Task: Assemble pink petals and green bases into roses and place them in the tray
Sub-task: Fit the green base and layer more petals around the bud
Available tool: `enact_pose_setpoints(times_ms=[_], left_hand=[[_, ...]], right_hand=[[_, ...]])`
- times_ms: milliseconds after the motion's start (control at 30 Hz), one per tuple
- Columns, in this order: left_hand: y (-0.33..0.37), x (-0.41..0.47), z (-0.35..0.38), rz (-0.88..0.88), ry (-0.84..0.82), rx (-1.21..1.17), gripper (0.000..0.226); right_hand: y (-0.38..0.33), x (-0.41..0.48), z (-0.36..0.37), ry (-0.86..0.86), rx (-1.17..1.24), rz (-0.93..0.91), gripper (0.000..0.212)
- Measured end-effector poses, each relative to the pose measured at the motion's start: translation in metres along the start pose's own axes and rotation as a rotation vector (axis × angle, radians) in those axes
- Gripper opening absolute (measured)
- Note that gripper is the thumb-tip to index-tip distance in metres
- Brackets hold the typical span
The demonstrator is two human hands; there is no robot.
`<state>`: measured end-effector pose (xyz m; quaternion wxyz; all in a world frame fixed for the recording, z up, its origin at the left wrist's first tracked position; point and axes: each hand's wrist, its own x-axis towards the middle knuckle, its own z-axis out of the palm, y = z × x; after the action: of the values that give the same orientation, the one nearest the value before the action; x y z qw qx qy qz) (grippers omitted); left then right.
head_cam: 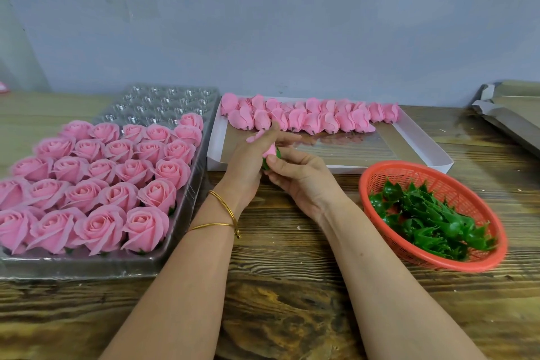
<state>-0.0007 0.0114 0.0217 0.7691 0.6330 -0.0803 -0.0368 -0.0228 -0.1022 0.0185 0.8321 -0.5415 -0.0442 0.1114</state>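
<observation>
At the table's middle my left hand (251, 159) grips a pink petal bud (270, 151), mostly hidden by its fingers. My right hand (301, 177) pinches a green base (278, 153) against the bud's bottom. Several finished pink roses (102, 181) fill the near rows of the clear plastic tray (163, 102) on the left; its far cups hold nothing. Several loose pink petal buds (315, 115) lie in rows at the back of a white cardboard box (423, 143). An orange basket (380, 172) on the right holds several green bases (429, 219).
The wooden table (292, 286) runs to the near edge. A grey wall stands just behind the tray and box. Folded cardboard sheets (511, 114) lie at the far right. Two gold bangles (225, 213) ring my left wrist.
</observation>
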Motion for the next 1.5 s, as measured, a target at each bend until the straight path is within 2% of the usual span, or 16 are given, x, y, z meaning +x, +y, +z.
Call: enact_pose_setpoints(times_ms=[233, 300, 400, 533, 633, 833, 1033, 1233, 1400, 1500], left_hand=[[0.001, 0.0, 0.003, 0.128, 0.009, -0.115, 0.025], [0.0, -0.002, 0.005, 0.174, -0.003, -0.088, 0.019], [-0.001, -0.003, 0.006, 0.171, -0.012, -0.001, 0.025], [0.0, -0.005, 0.005, 0.22, -0.049, 0.024, 0.013], [0.0, -0.006, 0.005, 0.193, -0.059, -0.017, 0.02], [-0.003, -0.003, 0.006, 0.151, -0.072, -0.062, 0.041], [-0.007, -0.002, 0.006, 0.131, -0.005, -0.085, 0.035], [-0.007, -0.001, 0.009, 0.109, 0.087, -0.038, 0.022], [-0.006, -0.002, 0.011, 0.146, 0.167, 0.045, 0.02], [-0.005, -0.002, 0.011, 0.21, 0.256, 0.191, 0.018]], right_hand=[[0.0, 0.001, 0.003, 0.034, 0.057, -0.087, 0.014], [-0.001, 0.001, 0.002, 0.047, 0.096, -0.123, 0.017], [-0.002, 0.002, 0.001, 0.044, 0.115, -0.153, 0.02], [0.001, 0.002, 0.003, -0.023, 0.14, -0.112, 0.028], [0.001, 0.002, 0.003, -0.079, 0.133, -0.059, 0.037], [0.0, 0.002, 0.001, -0.118, 0.127, -0.017, 0.032], [-0.001, 0.0, -0.003, -0.153, 0.137, 0.047, 0.031], [0.0, 0.002, -0.003, -0.109, 0.146, 0.053, 0.029], [-0.004, 0.004, -0.003, -0.134, 0.135, 0.058, 0.04], [-0.004, 0.004, -0.002, 0.022, -0.05, -0.004, 0.032]])
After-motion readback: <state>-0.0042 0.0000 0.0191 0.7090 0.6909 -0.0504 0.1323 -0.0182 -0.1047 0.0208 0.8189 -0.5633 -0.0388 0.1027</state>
